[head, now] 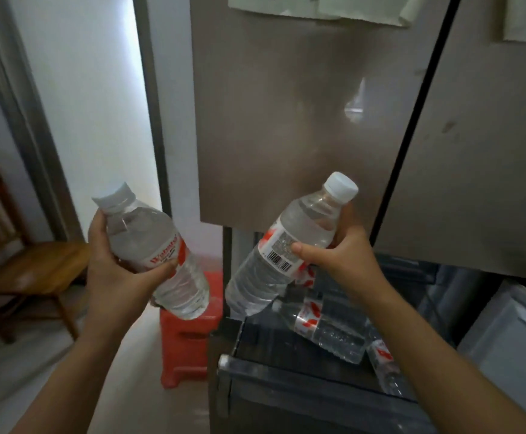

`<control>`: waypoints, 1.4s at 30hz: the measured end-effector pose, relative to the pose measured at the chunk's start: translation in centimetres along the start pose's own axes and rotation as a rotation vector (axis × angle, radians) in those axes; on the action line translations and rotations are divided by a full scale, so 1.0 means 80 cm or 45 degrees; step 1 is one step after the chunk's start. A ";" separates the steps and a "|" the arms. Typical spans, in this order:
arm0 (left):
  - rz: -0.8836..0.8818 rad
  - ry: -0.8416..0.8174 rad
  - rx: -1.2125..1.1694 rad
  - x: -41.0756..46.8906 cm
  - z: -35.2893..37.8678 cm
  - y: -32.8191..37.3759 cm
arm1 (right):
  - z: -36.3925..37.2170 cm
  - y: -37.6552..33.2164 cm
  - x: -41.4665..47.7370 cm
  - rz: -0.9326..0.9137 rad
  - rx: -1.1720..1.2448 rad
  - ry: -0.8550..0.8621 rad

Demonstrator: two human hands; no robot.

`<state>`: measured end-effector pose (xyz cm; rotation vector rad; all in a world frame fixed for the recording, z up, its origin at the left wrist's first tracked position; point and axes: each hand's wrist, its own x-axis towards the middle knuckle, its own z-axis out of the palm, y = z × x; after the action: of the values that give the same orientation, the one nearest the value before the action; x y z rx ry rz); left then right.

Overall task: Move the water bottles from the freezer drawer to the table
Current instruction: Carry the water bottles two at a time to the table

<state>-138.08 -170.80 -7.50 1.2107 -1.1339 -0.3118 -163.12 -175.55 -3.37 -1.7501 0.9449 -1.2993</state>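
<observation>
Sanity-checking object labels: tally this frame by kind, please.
Clear plastic water bottles in hand: 2 (left-hand bottle, right-hand bottle)
Clear plastic water bottles in dark freezer drawer: 2 visible (upper drawer bottle, lower drawer bottle)
Red plastic stool: 1
Brown wooden chair: 1
Total: 6

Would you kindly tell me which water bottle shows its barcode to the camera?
The right-hand bottle, gripped by the right hand; the left-hand bottle shows red lettering, and the drawer bottles show only red marks.
</observation>
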 end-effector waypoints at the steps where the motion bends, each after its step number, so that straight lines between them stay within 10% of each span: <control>1: -0.002 0.042 0.048 -0.009 -0.009 0.001 | 0.009 0.004 0.003 0.009 0.026 -0.060; 20: -0.629 0.662 0.748 -0.290 -0.117 0.060 | 0.132 0.074 -0.076 0.027 -0.081 -1.243; 42: -0.663 1.426 0.759 -0.536 -0.268 0.183 | 0.290 -0.044 -0.286 -0.377 -0.224 -1.665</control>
<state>-145.44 -121.90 -15.64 1.8363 0.1066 0.3459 -145.09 -150.61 -14.54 -2.3413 0.0235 -0.0088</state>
